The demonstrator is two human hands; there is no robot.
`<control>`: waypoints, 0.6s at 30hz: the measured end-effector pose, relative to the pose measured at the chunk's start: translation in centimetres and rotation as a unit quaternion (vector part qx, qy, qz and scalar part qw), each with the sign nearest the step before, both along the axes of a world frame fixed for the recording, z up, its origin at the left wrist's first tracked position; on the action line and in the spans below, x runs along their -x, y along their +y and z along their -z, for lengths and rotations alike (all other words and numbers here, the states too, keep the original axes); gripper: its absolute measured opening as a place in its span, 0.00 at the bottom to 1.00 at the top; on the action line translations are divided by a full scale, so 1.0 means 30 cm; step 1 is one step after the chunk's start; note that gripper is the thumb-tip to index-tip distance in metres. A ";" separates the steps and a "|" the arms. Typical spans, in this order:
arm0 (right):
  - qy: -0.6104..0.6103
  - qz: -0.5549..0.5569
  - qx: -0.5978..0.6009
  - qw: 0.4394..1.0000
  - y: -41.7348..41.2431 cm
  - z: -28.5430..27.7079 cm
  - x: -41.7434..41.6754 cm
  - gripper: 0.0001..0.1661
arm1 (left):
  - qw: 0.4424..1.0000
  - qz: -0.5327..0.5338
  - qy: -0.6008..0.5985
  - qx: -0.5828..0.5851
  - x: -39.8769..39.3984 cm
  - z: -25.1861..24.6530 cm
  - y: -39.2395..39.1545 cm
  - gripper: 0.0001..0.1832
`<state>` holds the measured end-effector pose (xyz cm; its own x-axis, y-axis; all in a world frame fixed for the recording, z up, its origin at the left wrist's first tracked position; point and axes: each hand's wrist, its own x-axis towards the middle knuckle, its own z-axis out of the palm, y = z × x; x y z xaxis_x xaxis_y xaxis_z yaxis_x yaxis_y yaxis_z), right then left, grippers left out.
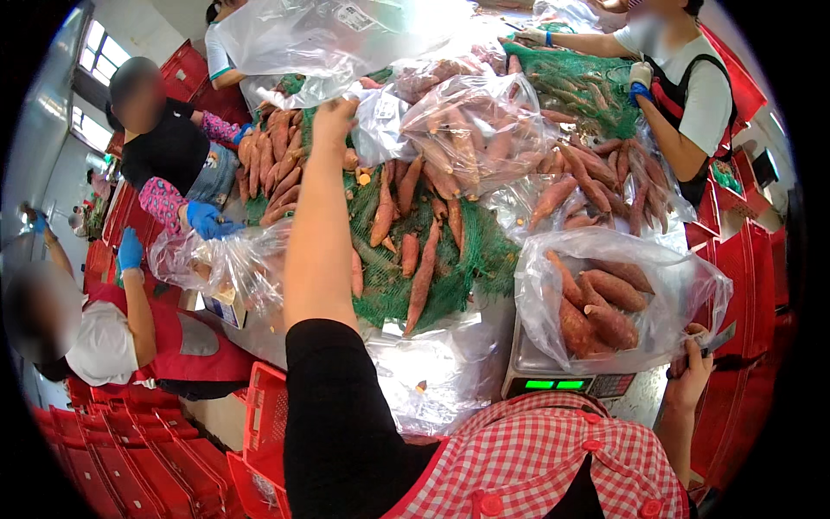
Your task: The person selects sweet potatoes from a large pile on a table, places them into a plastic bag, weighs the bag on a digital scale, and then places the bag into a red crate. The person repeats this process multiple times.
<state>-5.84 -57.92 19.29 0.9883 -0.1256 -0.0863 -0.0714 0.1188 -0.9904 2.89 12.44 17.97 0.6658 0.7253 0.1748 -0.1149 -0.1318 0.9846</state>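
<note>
My left hand (334, 120) reaches far across the table, beside a pile of sweet potatoes (275, 152) and a clear plastic bag; whether its fingers hold anything is unclear. At the right, my right hand (691, 370) is closed around a knife (721, 337), its blade pointing up and outward, near the rim of an open plastic bag (681, 279). That bag holds several sweet potatoes (609, 311) and rests on a digital scale (519, 363) with a lit green display. More sweet potatoes (425, 279) lie on green mesh netting (389, 298) before me.
Filled clear bags (480, 130) stand mid-table. Co-workers stand at the left and upper right; one's blue-gloved hand (207, 220) touches a plastic bag (253, 259). Red plastic crates (259, 415) are stacked at both sides. Plastic sheeting (434, 370) covers the near table.
</note>
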 end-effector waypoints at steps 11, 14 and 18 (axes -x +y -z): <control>0.013 -0.020 0.002 1.000 0.012 0.024 -0.041 0.10 | 0.794 -0.109 0.460 -0.382 -0.085 0.588 -0.254 0.55; 0.028 -0.009 0.010 1.000 0.015 0.038 -0.051 0.11 | 0.799 -0.130 0.472 -0.350 -0.115 0.540 -0.277 0.57; 0.047 -0.017 0.003 0.999 -0.004 0.073 -0.062 0.13 | 0.758 -0.130 0.478 -0.424 -0.117 0.493 -0.259 0.43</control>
